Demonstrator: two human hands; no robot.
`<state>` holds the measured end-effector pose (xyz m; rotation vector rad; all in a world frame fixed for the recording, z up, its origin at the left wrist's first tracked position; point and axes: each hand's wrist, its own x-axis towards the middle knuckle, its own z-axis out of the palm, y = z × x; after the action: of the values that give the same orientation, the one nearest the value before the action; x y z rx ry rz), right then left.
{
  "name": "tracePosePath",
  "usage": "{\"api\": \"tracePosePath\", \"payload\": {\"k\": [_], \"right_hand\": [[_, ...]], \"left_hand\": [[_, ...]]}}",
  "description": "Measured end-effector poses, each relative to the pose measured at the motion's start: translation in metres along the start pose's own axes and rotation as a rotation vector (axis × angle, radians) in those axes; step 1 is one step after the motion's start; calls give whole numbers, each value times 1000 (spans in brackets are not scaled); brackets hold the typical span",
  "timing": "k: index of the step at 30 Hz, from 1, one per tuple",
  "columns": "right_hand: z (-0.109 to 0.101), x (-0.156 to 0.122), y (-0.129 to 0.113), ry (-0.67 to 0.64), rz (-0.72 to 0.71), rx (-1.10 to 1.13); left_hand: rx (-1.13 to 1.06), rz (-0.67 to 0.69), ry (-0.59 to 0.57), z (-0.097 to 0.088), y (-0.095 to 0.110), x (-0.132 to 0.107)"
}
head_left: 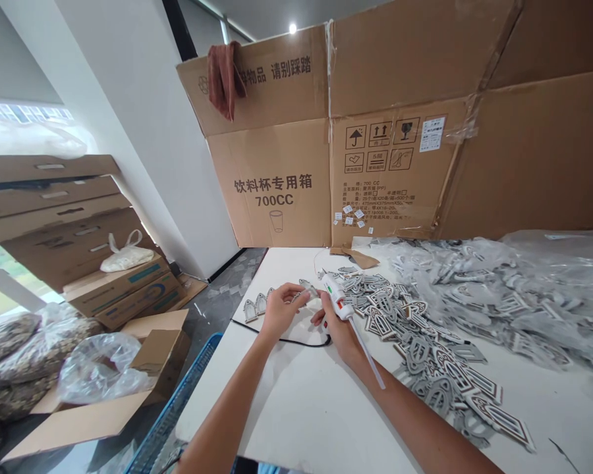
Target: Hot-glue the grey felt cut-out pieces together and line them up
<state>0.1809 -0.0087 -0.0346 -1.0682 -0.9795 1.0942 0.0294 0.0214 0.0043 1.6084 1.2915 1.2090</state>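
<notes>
My left hand (279, 309) pinches a small grey arch-shaped piece (308, 288) between thumb and fingers, just above the white table. My right hand (337, 328) is wrapped round a white hot glue gun (332, 289) with an orange part; a long translucent glue stick (368, 355) juts from its rear, over my right forearm. The gun's nozzle points away from me, close to the right of the held piece. Left of my left hand, several grey arch pieces (255, 307) stand in a row. Fingers partly hide the held piece.
Many loose grey and white arch pieces (437, 368) pile up on the table (296, 408) to the right, with plastic-bagged ones (484, 283) behind. A tall cardboard box (281, 158) walls the back. A black cable (296, 343) crosses the table. A blue crate (178, 405) stands at left.
</notes>
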Motion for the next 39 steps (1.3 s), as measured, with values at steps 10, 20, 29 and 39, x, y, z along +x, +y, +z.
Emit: {"api": "tracePosePath", "payload": {"k": [10,20,29,39], "right_hand": [[2,0,8,-174,2,1],[1,-2,15,-198,6,-122],[0,-2,14,-170,-9,-200],[3,-2,13,-107,3,-214]], "left_hand": [[-441,-220,192,-7,-9,10],[-386,-51,190,-2,-5,8],[-366,-18,181,-1,0,6],[-338,-36,175,-1,0,4]]}}
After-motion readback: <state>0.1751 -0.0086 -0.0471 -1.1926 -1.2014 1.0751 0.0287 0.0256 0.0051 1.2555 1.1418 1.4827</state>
